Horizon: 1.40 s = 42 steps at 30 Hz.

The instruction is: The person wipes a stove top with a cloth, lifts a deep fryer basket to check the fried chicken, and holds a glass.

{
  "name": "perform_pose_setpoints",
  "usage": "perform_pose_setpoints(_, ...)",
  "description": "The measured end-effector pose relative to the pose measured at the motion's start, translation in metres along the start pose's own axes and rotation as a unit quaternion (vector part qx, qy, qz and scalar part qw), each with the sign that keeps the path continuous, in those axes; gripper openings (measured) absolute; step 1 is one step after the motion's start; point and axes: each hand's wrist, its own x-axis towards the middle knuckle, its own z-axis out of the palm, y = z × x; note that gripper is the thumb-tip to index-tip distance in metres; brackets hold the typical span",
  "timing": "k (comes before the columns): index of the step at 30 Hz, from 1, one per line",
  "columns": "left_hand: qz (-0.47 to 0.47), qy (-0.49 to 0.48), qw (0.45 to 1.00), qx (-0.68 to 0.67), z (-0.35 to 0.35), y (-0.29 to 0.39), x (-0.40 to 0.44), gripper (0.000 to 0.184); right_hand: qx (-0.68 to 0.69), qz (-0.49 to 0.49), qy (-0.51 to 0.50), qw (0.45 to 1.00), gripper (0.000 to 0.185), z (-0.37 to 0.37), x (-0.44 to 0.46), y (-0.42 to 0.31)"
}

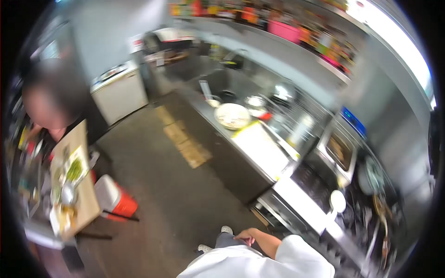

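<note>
My right hand (246, 236) hangs low in front of my grey trousers (224, 240), beside the white shirt (259, 264). Its fingers look loosely bent, but blur hides whether they grip anything. My left hand is out of sight. Right of my body is the cooking range, where a white ladle-like utensil (338, 202) lies near its front. A light-coloured round bowl or pan (232, 116) and a white tray with yellow edging (262, 147) sit on the steel counter further ahead.
At left, another person (51, 99) is near a wooden board (90, 194) holding green food (74, 170). A red-and-white bin (116, 199) stands below. Flattened cardboard (183, 139) lies on the floor. A fryer-like basin (340, 150) and a shelf of bottles (259, 25) are to the right and above.
</note>
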Motion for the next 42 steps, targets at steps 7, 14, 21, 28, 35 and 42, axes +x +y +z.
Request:
perform_pose_setpoints(7, 0.068, -0.005, 0.987, 0.145, 0.02, 0.144, 0.024, 0.012, 0.498, -0.385, 0.142, 0.764, 0.027, -0.013, -0.096, 0.077)
perform_pose_setpoints(14, 0.092, -0.038, 0.972, 0.213, 0.106, 0.225, 0.035, 0.013, 0.749, -0.579, 0.179, 0.268, 0.05, -0.062, -0.232, 0.178)
perform_pose_setpoints(21, 0.069, -0.034, 0.967, 0.242, 0.183, 0.272, 0.04, 0.014, 0.742, -0.615, 0.174, 0.199, 0.047, -0.15, -0.317, 0.259)
perform_pose_setpoints(28, 0.036, -0.016, 0.967, 0.253, 0.225, 0.296, 0.045, 0.016, 0.791, -0.58, 0.083, 0.178, 0.017, -0.174, -0.314, 0.282)
perform_pose_setpoints(35, 0.004, -0.009, 0.965, 0.262, 0.227, 0.286, 0.04, 0.017, 0.811, -0.508, 0.161, 0.242, 0.02, -0.152, -0.333, 0.274)
perform_pose_setpoints(42, -0.034, -0.047, 0.97, 0.235, 0.202, 0.221, 0.032, 0.018, 0.787, -0.533, 0.178, 0.257, 0.02, -0.141, -0.328, 0.265)
